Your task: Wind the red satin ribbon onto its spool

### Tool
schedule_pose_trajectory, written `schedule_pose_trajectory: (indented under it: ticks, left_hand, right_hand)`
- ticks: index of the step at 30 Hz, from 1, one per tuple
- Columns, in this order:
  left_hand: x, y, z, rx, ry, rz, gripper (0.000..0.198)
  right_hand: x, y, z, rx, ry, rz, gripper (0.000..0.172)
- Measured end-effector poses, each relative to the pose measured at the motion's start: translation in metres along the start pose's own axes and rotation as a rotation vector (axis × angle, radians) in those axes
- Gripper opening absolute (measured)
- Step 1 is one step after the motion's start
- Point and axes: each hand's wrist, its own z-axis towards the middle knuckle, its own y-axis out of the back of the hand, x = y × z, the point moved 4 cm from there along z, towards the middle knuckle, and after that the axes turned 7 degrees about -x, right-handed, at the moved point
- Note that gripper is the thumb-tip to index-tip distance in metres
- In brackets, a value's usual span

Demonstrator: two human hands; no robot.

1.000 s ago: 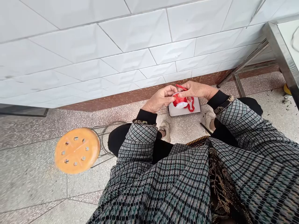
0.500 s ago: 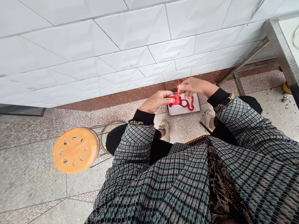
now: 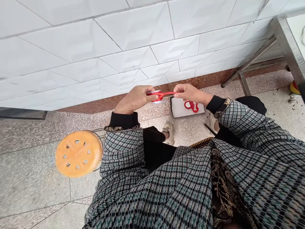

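A spool of red ribbon [image 3: 157,99] with pale rims is gripped between the thumb and fingers of my left hand [image 3: 135,99]. From it a red strip [image 3: 168,93] stretches to the right, pulled taut. My right hand [image 3: 188,94] pinches the strip's far end between thumb and fingers. Below my right hand, a shallow box [image 3: 176,109] with a white inside and dark edges rests on the floor. In it lies a loose, curled red ribbon [image 3: 194,108] beside a red ring [image 3: 188,105] with a white middle.
An orange round stool [image 3: 77,154] with holes in its seat stands at the left. A white tiled wall [image 3: 133,28] rises in front. On the right is a metal-framed table [image 3: 284,41]. My shoes [image 3: 168,133] are on the speckled floor near the box.
My left hand has moved left with the spool, away from above the box. A length of ribbon now spans the gap to my right hand, which has lowered slightly.
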Motion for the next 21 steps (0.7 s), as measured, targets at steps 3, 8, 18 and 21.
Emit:
schedule_pose_trajectory:
  ticks: [3,8,18,21]
  left_hand:
    - [0.006,0.001,0.001,-0.067,0.022,0.132,0.018]
    - [0.003,0.003,-0.001,-0.177,-0.018,0.273,0.019]
    - [0.02,0.02,-0.004,-0.277,0.057,0.43,0.032]
    - [0.039,0.03,-0.003,-0.365,0.03,0.353,0.02]
  right_hand:
    - [0.007,0.011,-0.001,0.0,-0.029,-0.071,0.023]
    - [-0.004,0.024,-0.005,0.142,-0.428,0.15,0.041]
    - [0.021,0.136,-0.016,-0.23,-0.167,0.096,0.021]
    - [0.034,0.173,-0.045,-0.198,-0.14,-0.088,0.024]
